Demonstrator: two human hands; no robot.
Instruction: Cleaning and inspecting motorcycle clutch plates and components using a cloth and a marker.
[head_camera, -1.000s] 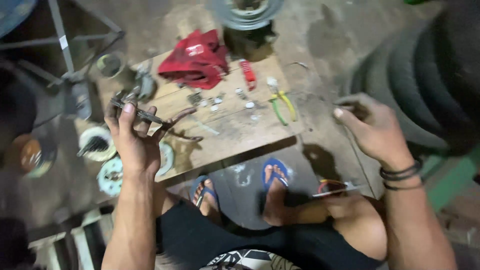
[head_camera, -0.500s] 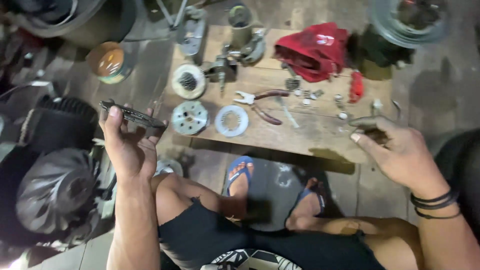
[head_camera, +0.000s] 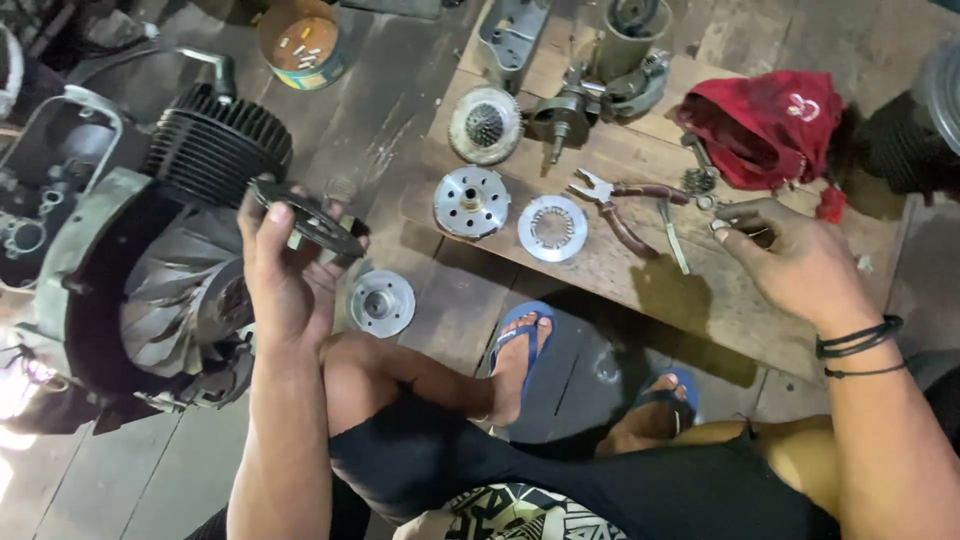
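Left hand (head_camera: 285, 275) gripping a dark round plate (head_camera: 308, 217) edge-on above the finned engine (head_camera: 150, 250), right hand (head_camera: 795, 262) pinching a small metal part (head_camera: 722, 226) (too small to identify) over the wooden worktop (head_camera: 700, 300), pliers (head_camera: 625, 205) and red cloth (head_camera: 765, 125) nearby.

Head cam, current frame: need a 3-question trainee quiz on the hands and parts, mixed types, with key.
1. True or false: the left hand holds a dark flat plate off the floor.
2. Multiple choice: which tool lies on the wooden board beside the toothed ring? A) hammer B) pliers C) tape measure
3. Fill in: the right hand reaches over the board just below the red ____.

Key
1. True
2. B, the pliers
3. cloth
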